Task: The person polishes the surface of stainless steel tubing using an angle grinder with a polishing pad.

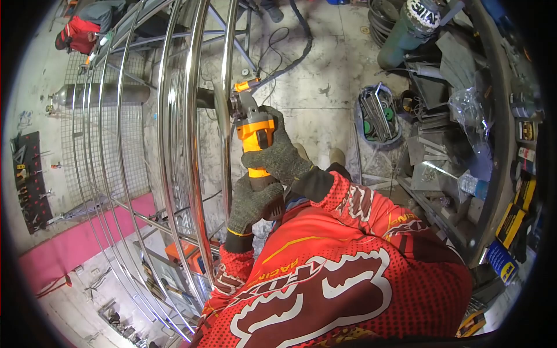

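An orange and grey angle grinder point(255, 136) is held in both my gloved hands. My right hand point(281, 153) wraps round its body just behind the gear head, fingers closed. Lower down, my left hand point(249, 203) is closed round the dark rear end of the grinder. Its disc point(222, 104) stands edge-on at a shiny metal tube point(226, 75), overlapping it in this view. That tube is one of several long, curved, polished bars point(194, 116) in a frame left of my hands.
Another person in red point(81, 35) bends down at upper left beyond the bars. A gas cylinder point(110, 94) lies on wire mesh. At right are a tub of metal pieces point(377, 116), a green cylinder point(400, 43) and metal scraps point(432, 153). A cable point(301, 52) trails across the floor.
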`<state>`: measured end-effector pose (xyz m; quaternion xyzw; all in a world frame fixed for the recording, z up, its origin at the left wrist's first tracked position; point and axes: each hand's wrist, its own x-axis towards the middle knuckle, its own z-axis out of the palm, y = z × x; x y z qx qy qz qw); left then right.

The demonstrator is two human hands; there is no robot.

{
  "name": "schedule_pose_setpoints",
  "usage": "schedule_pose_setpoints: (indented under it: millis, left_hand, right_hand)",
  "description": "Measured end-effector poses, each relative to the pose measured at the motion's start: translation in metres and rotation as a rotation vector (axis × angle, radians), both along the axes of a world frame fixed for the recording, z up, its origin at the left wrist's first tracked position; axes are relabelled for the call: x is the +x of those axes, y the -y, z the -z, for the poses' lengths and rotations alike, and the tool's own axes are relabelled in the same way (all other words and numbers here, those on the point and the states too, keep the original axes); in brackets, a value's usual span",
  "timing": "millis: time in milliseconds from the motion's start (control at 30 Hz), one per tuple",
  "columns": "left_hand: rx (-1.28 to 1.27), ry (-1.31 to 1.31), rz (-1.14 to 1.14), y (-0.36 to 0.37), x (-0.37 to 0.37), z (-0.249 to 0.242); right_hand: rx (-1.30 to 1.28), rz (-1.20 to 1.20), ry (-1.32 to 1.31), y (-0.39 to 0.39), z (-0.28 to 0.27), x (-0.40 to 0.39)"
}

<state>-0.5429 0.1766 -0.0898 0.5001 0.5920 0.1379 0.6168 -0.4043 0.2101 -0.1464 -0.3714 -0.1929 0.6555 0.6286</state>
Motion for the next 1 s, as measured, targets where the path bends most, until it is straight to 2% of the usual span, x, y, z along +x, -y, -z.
schedule_pose_setpoints:
  millis: [100,233,400,533,700,867,1000]
  left_hand:
    - [0.068,-0.016,0.003,0.001,0.006,-0.014]
    - [0.167,0.021,0.003,0.001,0.01,-0.022]
    - [0.016,0.069,-0.008,-0.004,0.008,-0.013]
    - [-0.021,0.139,0.017,-0.005,-0.002,0.016]
    - [-0.029,0.122,0.011,-0.006,0.004,0.005]
    - [0.015,0.003,0.008,-0.008,0.015,-0.018]
    - [0.106,-0.068,0.026,-0.007,0.019,-0.028]
  right_hand:
    - [0.055,-0.023,-0.068,0.001,-0.017,0.007]
    - [0.167,0.021,0.032,-0.004,-0.02,0.006]
    - [0.074,0.005,-0.009,-0.006,-0.01,0.005]
    - [0.002,-0.011,0.045,-0.006,0.002,0.004]
    - [0.032,0.029,0.109,-0.008,-0.004,0.007]
    - [0.064,-0.038,-0.137,-0.01,-0.014,0.012]
    - [0.106,-0.029,-0.162,-0.011,-0.016,0.011]
